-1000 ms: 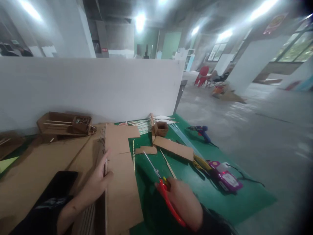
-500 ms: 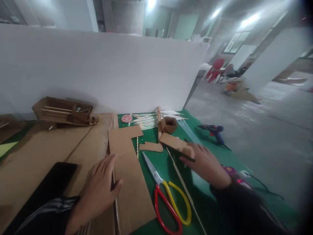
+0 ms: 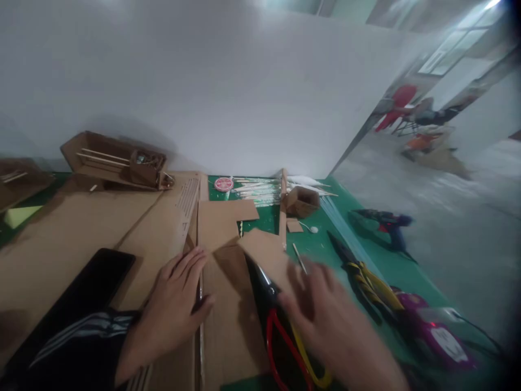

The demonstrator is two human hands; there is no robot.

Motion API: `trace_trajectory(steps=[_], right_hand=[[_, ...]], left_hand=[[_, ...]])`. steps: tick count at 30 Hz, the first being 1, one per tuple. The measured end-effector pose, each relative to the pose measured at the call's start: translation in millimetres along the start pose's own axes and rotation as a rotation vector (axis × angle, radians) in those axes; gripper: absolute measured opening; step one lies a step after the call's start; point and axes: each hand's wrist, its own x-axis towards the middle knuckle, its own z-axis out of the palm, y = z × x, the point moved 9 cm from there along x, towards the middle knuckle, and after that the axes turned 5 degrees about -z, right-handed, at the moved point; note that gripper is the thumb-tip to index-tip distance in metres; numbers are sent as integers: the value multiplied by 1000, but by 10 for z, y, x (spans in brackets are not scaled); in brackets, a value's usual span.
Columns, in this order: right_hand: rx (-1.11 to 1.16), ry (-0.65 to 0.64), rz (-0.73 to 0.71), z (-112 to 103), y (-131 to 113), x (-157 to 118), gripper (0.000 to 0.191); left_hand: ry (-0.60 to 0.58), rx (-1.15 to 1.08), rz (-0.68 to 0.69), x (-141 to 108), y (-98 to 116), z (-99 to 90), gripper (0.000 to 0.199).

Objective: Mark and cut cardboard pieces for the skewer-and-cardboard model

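My left hand [image 3: 173, 298] lies at the left edge of a cut cardboard sheet [image 3: 228, 309], fingers stretched out and thumb apart. Between the fingers and thumb of my right hand [image 3: 325, 312] is a small cardboard piece [image 3: 264, 252], tilted above the sheet's right side and casting a shadow on it. Beneath that piece and my right hand lie scissors [image 3: 280, 331] with red and yellow handles, partly hidden. A thin stick [image 3: 299, 256] shows just beyond my right fingers.
A black phone [image 3: 101, 282] lies on large cardboard at left. A cardboard box with sticks [image 3: 108, 163] stands by the white partition [image 3: 223, 98]. Rightward are pliers [image 3: 358, 269], a glue gun [image 3: 386, 224], a purple device [image 3: 442, 336] and a small cardboard box [image 3: 302, 202].
My right hand has carried the cardboard piece left and nearer, over the scissors and sheet. The pliers have come into sight. My left hand keeps its place on the sheet; the view has tilted down.
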Motion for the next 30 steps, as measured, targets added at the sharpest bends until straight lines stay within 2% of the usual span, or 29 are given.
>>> trace_trajectory(steps=[2, 4, 7, 10, 13, 15, 19, 22, 25, 30], right_hand=[[-11, -62, -72, 173, -350, -97, 62], [-21, -140, -110, 330, -547, -168, 67], [-22, -219, -199, 425, -690, -254, 76], [12, -279, -411, 452, -834, -370, 76], [-12, -247, -624, 476, -930, -488, 61], [-25, -200, -675, 518, -923, -523, 60], [43, -142, -652, 611, -874, -531, 75], [66, -97, -609, 640, -857, -531, 74], [104, -45, -563, 637, -848, -534, 73], [124, 45, -515, 601, -828, -528, 70]], left_hand=[[2, -10, 19, -5, 12, -3, 68], [-17, -21, 59, -5, 43, 7, 62], [-70, -17, 102, 3, 87, 30, 55], [-90, -11, 82, 22, 94, 8, 61], [-92, -5, 35, 49, 90, -24, 70], [-89, -5, 15, 70, 96, -36, 74], [-34, -14, -25, 118, 94, -72, 63], [-38, -55, 51, 130, 171, -50, 48], [-90, -88, 145, 118, 253, 15, 48], [-122, -68, 148, 127, 246, 67, 48]])
